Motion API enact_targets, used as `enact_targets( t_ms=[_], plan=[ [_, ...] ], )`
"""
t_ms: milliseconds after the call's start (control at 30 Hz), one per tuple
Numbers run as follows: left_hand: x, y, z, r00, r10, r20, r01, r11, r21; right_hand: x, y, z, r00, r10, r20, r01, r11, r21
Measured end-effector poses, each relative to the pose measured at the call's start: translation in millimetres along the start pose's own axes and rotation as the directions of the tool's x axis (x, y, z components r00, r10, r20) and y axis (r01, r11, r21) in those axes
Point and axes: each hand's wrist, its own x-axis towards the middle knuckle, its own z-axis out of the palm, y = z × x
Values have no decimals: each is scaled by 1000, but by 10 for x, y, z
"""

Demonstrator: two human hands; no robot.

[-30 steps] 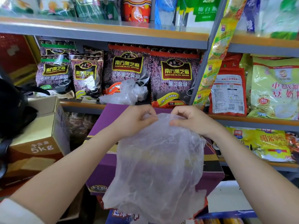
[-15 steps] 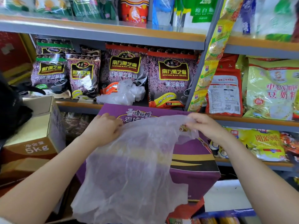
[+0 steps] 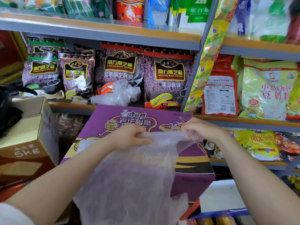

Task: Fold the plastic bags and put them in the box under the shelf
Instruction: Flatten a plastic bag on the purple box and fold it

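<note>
A thin translucent plastic bag hangs in front of me over a purple carton. My left hand pinches the bag's top edge on the left. My right hand pinches the same edge on the right, and the edge is stretched taut between them. A crumpled heap of more clear plastic bags lies on the middle shelf behind the carton, in front of the sesame packs. An open brown cardboard box marked 5kg stands at the left.
Grey metal shelves hold dark purple sesame packs and yellow and red food bags. A black object rests on the brown box at far left. White floor shows at lower right.
From pinching the bag close together, my hands spread wide, then came partly back in and lower. The bag's top edge is now pulled flat between them.
</note>
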Motion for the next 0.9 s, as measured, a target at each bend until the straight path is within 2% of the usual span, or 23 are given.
enact_targets(
  t_ms=[33,100,133,200,233,267,333,367,433,500,600,733,800,900],
  plan=[
    [-30,-40,7,999,-6,33,5,1000,31,-6,43,-20,997,76,-13,-77,976,-202],
    [-85,-121,23,997,-24,67,17,996,92,-26,91,-44,983,149,-105,-182,831,-525],
    [-112,-148,29,998,-27,63,19,993,120,-30,101,-41,975,141,-172,-219,746,-629],
    [-156,-159,35,999,-27,31,21,984,179,-16,42,38,953,11,-302,-245,612,-752],
    [-168,-154,39,1000,-23,13,20,977,211,-5,-34,117,946,-82,-315,-194,635,-748],
    [-175,-136,41,1000,-20,4,19,973,230,21,-127,207,945,-156,-288,-91,719,-689],
    [-183,-84,24,1000,1,-21,4,970,243,59,-350,375,972,-190,-140,114,897,-427],
    [-184,-50,2,999,24,-48,-11,970,242,85,-443,445,985,-170,-16,154,925,-348],
    [-180,4,-66,988,84,-128,-54,974,222,146,-536,519,976,-127,178,187,906,-380],
    [-190,17,-136,977,117,-178,-84,980,182,191,-544,526,965,-112,236,209,874,-439],
    [-265,-70,-139,985,128,-117,-108,981,162,233,-491,518,961,-53,270,208,785,-583],
    [-419,-258,-35,997,66,-35,-60,986,153,219,-434,505,981,-69,182,168,770,-616],
    [-441,-280,-46,998,52,-35,-47,990,135,220,-424,462,982,-144,120,187,802,-567],
    [-384,-267,-183,998,-66,25,64,996,59,194,-509,319,976,-206,72,215,865,-453]
  ],
)
